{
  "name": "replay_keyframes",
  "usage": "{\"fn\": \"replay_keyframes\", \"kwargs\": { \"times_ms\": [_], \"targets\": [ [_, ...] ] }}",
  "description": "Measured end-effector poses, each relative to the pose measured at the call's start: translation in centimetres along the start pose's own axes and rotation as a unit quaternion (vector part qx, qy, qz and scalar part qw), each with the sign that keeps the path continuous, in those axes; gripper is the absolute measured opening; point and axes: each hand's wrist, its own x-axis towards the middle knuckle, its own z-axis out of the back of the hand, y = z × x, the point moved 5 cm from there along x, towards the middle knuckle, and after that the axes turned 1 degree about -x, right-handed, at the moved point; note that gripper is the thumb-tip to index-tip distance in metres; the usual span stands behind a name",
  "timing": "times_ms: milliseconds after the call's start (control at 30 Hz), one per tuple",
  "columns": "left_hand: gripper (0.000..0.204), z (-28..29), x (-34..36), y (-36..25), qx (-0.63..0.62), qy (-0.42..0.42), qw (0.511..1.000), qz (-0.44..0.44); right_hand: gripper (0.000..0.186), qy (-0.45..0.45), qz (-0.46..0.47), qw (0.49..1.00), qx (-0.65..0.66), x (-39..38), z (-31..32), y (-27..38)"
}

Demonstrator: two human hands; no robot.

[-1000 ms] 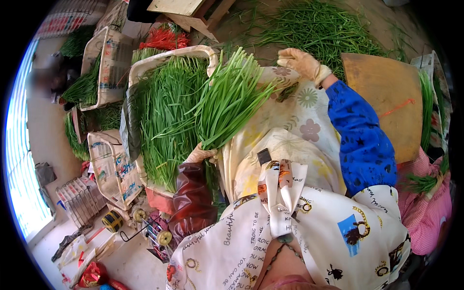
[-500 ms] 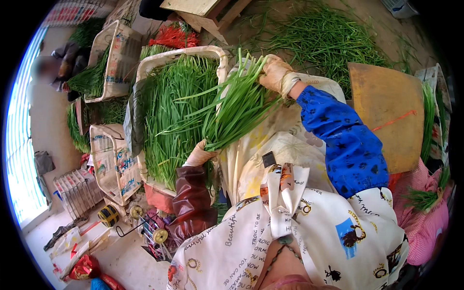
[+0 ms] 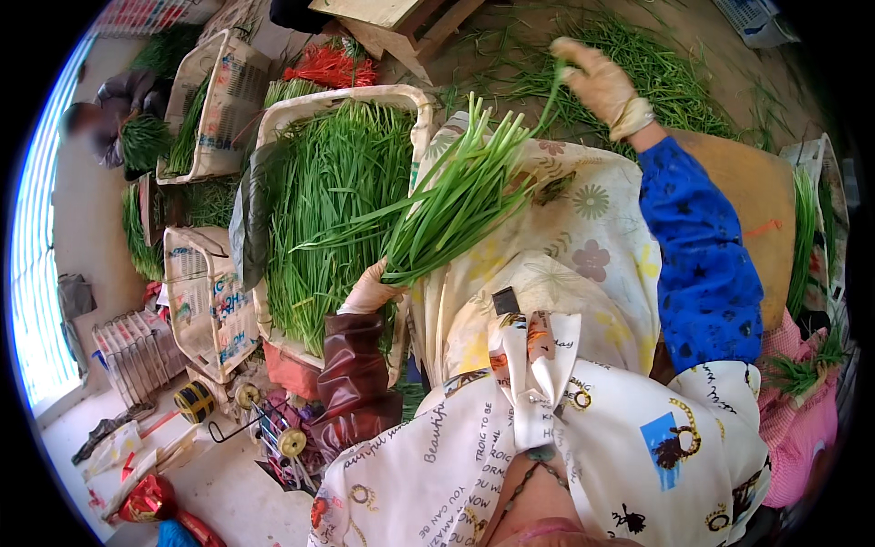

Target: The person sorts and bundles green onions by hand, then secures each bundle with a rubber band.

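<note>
My left hand (image 3: 371, 290), gloved, is closed round the lower, leafy end of a loose bunch of garlic chives (image 3: 456, 201). Their pale stem ends point up and away, above the patterned apron (image 3: 583, 246) on my lap. Off to the upper right, my right hand (image 3: 602, 87), in a pale glove, is raised away from the bunch. Its fingers pinch a thin green chive blade (image 3: 552, 98) that hangs down toward the bunch's tips. Beside my left hand stands a white plastic crate (image 3: 421, 118) packed with chives (image 3: 337, 201), their leaves lying lengthwise.
A pile of loose green leaves (image 3: 629, 64) lies on the floor beyond my right hand. Wooden stool (image 3: 392, 23) and red ties (image 3: 333, 66) are at the back. A yellowish board (image 3: 738, 191) stands right. Another person (image 3: 128, 96) holds greens far left, near more crates (image 3: 214, 301).
My right hand has moved from the bunch's stem ends up and to the right, drawing a blade away. My left hand has stayed nearly in place with the bunch.
</note>
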Motion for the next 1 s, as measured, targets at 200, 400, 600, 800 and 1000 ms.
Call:
{"fn": "replay_keyframes", "kwargs": {
  "times_ms": [200, 400, 600, 800, 1000],
  "targets": [
    [0.026, -0.2, 0.2, -0.8, 0.009, 0.021, 1.0, 0.017, 0.053, 0.125, 0.194, 0.97, -0.072, -3.5, -5.1, 6.4],
    [0.022, 0.3, -0.1, -0.4, 0.006, 0.007, 1.0, 0.022, 0.041, 0.121, 0.189, 0.957, 0.182, -4.7, -10.6, 6.8],
    [0.022, 1.0, -0.3, 0.9, -0.003, 0.01, 1.0, 0.018, 0.027, 0.125, 0.002, 0.756, 0.643, 0.4, -3.8, 2.9],
    [0.029, 0.3, 1.2, 1.7, 0.0, 0.044, 0.999, 0.028, 0.052, -0.147, -0.092, 0.946, -0.273, -0.7, 6.9, -10.4],
    [0.035, 0.0, 0.6, 1.5, -0.003, 0.015, 0.999, 0.037, 0.039, 0.148, -0.193, 0.918, 0.313, -9.7, -6.8, -4.9]
  ]
}}
